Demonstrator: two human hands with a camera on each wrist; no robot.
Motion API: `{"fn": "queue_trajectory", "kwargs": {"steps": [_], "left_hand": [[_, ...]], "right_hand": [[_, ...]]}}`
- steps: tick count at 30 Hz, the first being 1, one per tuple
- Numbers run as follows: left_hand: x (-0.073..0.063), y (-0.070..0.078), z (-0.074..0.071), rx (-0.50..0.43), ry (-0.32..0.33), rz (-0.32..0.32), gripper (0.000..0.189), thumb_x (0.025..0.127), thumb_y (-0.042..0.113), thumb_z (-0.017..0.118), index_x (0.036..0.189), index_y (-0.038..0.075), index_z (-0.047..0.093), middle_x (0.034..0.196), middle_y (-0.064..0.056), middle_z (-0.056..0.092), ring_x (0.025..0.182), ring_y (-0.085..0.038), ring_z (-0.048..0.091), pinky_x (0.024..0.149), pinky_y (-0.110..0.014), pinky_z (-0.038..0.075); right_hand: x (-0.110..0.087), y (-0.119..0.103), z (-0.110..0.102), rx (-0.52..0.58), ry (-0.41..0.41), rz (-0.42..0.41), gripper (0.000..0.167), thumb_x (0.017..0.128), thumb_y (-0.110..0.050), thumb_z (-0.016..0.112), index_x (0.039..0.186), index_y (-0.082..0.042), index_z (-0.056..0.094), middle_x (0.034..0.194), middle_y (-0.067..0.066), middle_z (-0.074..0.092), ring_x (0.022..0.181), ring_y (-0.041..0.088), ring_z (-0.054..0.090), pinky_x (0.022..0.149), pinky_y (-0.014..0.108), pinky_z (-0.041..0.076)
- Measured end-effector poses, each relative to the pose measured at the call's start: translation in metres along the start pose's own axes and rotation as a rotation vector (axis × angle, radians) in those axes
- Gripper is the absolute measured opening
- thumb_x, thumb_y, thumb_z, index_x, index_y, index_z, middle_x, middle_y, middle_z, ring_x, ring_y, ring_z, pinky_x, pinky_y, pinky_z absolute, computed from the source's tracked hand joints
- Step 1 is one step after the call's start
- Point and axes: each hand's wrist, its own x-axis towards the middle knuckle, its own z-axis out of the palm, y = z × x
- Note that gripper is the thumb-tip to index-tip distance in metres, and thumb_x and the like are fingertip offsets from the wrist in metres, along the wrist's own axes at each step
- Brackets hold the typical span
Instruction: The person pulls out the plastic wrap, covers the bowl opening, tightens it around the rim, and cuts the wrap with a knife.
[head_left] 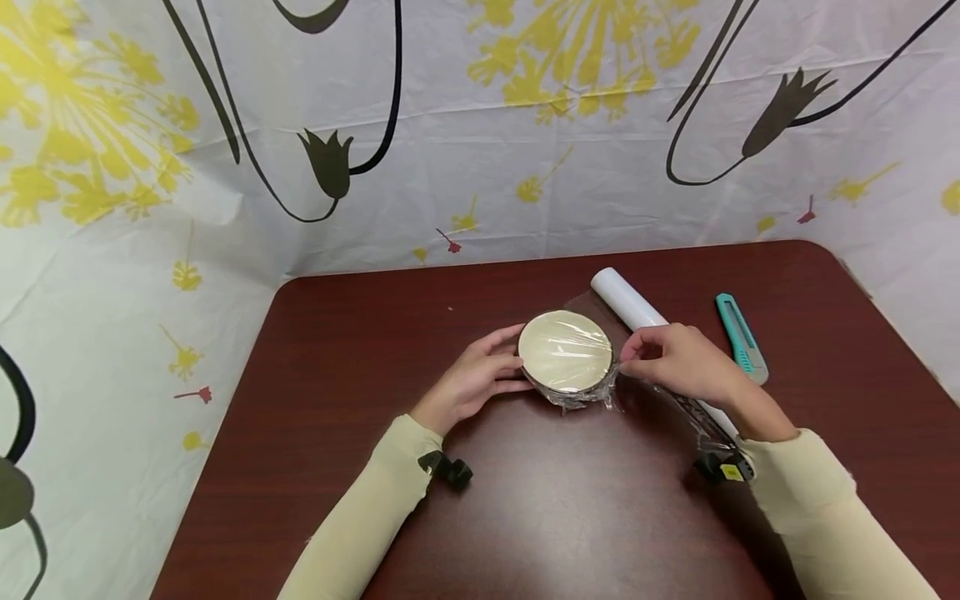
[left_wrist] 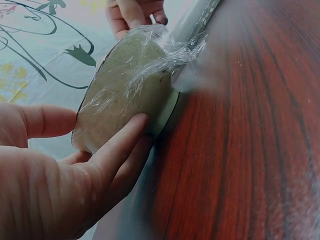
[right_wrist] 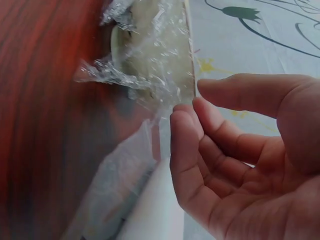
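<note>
A round cream bowl (head_left: 566,350) with a thin dark rim has clear plastic wrap stretched over its top. Crumpled plastic wrap (left_wrist: 165,65) bunches along its side. My left hand (head_left: 480,373) holds the bowl from the left, thumb at the rim and fingers against the side, as the left wrist view shows. On the bowl's other side, my right hand (head_left: 678,360) has its fingers bent loosely, the fingertips close by the loose wrap (right_wrist: 160,90). A small gap shows between right thumb and forefinger. Whether any clear film lies there is hard to see.
A white roll of plastic wrap (head_left: 626,298) lies diagonally behind and under the right hand. A teal box cutter (head_left: 741,337) lies farther right on the dark red-brown table (head_left: 360,350). Patterned white cloth (head_left: 435,150) hangs behind and at the sides.
</note>
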Motion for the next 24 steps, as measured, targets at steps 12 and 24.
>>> {"fn": "queue_trajectory", "kwargs": {"steps": [12, 24], "left_hand": [[0.0, 0.0, 0.003, -0.004, 0.004, -0.001, 0.067, 0.105, -0.008, 0.053, 0.17, 0.007, 0.041, 0.156, -0.031, 0.053, 0.111, -0.029, 0.069, 0.108, -0.057, 0.058], [-0.001, 0.001, 0.003, 0.007, 0.012, -0.001, 0.067, 0.105, -0.007, 0.054, 0.169, 0.006, 0.041, 0.158, -0.032, 0.052, 0.113, -0.03, 0.069, 0.108, -0.057, 0.058]], "right_hand": [[0.008, 0.008, 0.021, 0.043, 0.025, 0.007, 0.007, 0.09, -0.013, 0.084, 0.088, -0.01, 0.078, 0.074, -0.007, 0.066, 0.069, 0.014, 0.055, 0.059, 0.028, 0.045], [0.008, 0.005, 0.021, 0.044, 0.013, 0.017, 0.003, 0.09, -0.011, 0.079, 0.087, -0.011, 0.078, 0.074, -0.008, 0.067, 0.071, 0.013, 0.059, 0.061, 0.027, 0.047]]}}
